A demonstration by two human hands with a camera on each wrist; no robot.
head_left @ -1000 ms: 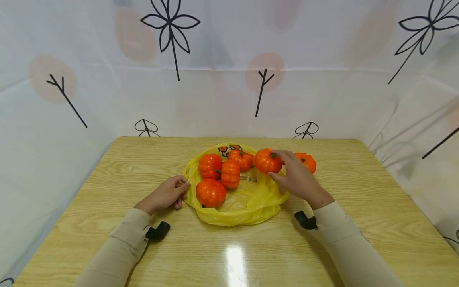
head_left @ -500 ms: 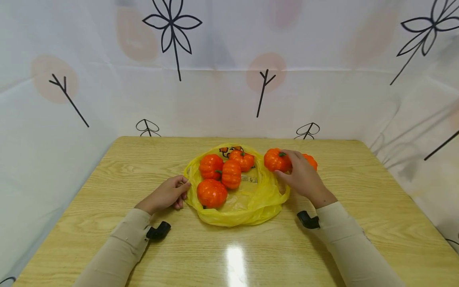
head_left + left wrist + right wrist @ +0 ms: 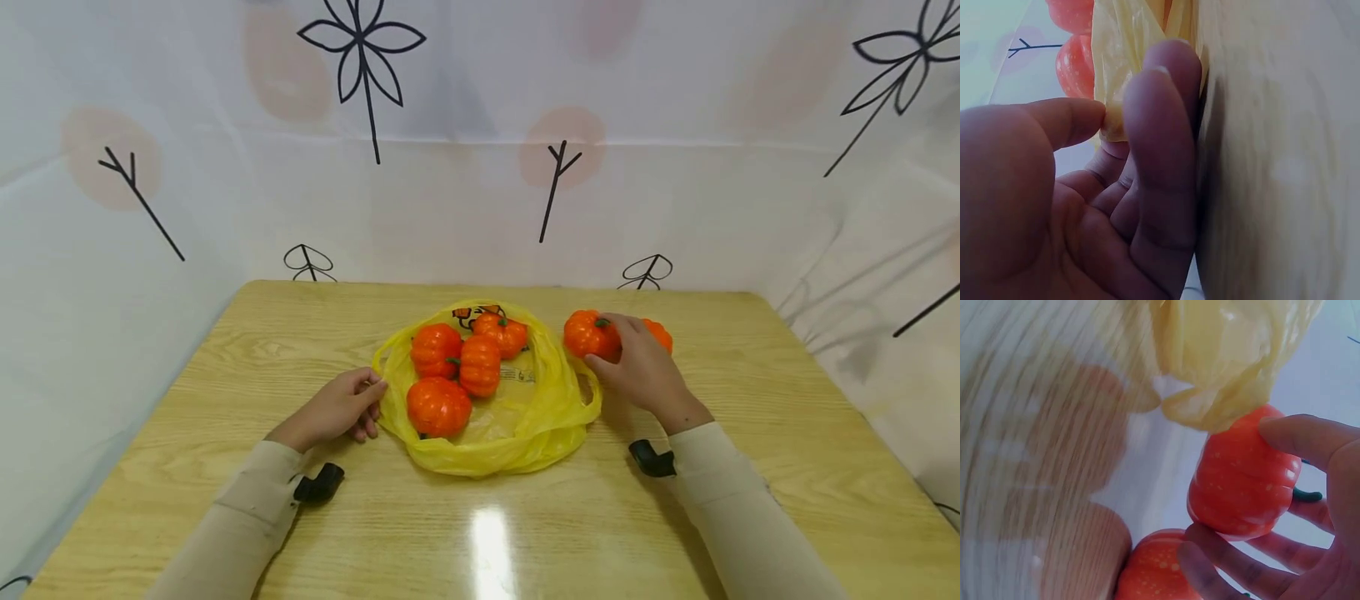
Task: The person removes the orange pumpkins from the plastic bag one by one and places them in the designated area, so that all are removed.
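My right hand (image 3: 641, 367) grips a small orange pumpkin (image 3: 591, 335) with a green stem, just past the right side of a yellow plastic bag (image 3: 517, 450). In the right wrist view thumb and fingers hold this pumpkin (image 3: 1244, 478) by its sides, raised off the tabletop. Partly behind the hand, a second pumpkin (image 3: 658, 335) sits on the table. My left hand (image 3: 337, 408) pinches the bag's left rim; the left wrist view has the yellow film (image 3: 1116, 112) between thumb and fingers. Several more pumpkins (image 3: 439, 407) lie inside the open bag.
The wooden table (image 3: 405, 533) reaches back to a white patterned cloth (image 3: 450, 208), which also hangs at both sides. A bag handle loop (image 3: 592, 396) sticks out on the right, below the raised pumpkin. Black wrist mounts (image 3: 318, 483) sit at both cuffs.
My right hand has carried its pumpkin rightward, from over the bag's right rim to beside it, closer to the pumpkin on the table. The left hand keeps its pinch on the rim.
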